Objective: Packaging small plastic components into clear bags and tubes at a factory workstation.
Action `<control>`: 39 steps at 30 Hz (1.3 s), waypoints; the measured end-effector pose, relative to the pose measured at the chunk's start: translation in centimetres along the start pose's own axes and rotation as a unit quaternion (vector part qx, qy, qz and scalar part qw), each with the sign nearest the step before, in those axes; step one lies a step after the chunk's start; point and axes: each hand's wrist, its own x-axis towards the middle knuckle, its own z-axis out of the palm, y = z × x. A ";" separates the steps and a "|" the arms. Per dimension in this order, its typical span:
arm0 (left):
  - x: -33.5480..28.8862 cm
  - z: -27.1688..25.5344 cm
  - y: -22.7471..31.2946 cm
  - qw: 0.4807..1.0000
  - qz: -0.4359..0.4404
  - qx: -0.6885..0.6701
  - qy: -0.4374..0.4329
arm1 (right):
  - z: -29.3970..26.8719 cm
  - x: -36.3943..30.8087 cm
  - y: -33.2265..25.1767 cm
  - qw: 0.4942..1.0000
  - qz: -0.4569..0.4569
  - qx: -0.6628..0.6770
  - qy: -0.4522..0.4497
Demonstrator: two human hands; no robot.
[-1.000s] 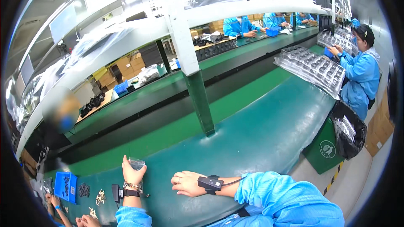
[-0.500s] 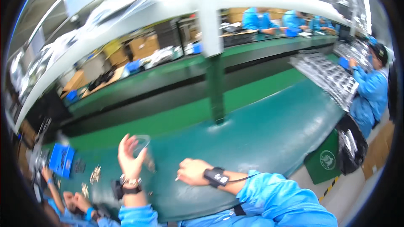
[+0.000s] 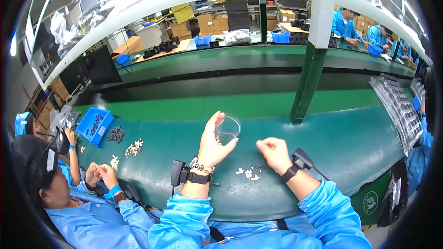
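Observation:
A clear plastic cup (image 3: 230, 128) is in my left hand (image 3: 210, 146), its thumb and fingers around the side and its round rim turned up. A few pale bits show low inside it, partly covered by the hand. To the right, my right hand (image 3: 276, 156) hovers over the green mat with its fingers curled together. Whatever those fingertips may pinch is too small to make out. Between my wrists, several small white pieces (image 3: 249, 174) lie on the mat, with thin dark bits beside them.
At my left a co-worker (image 3: 99, 198) in blue handles something small. Near them are piles of cream pieces (image 3: 134, 148), a heap of dark parts (image 3: 116, 133) and a blue bin (image 3: 95, 126). A green post (image 3: 308, 85) rises beyond my hands; clear trays (image 3: 397, 110) lie far right.
The view has swung left, so the bench and post appear farther right. Small white pieces now show on the mat between my hands. The cup remains in my left hand.

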 end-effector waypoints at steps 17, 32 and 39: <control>-0.4 2.4 2.9 0.991 0.021 0.006 -0.134 | 2.2 6.9 -7.5 0.905 0.041 0.420 0.059; -0.3 2.4 2.2 0.995 0.004 -0.051 -0.085 | 3.1 7.5 -7.0 0.951 -0.080 0.298 -0.015; -0.2 2.1 2.5 0.996 0.009 -0.038 -0.075 | 3.2 6.7 -7.1 0.969 -0.079 0.232 -0.009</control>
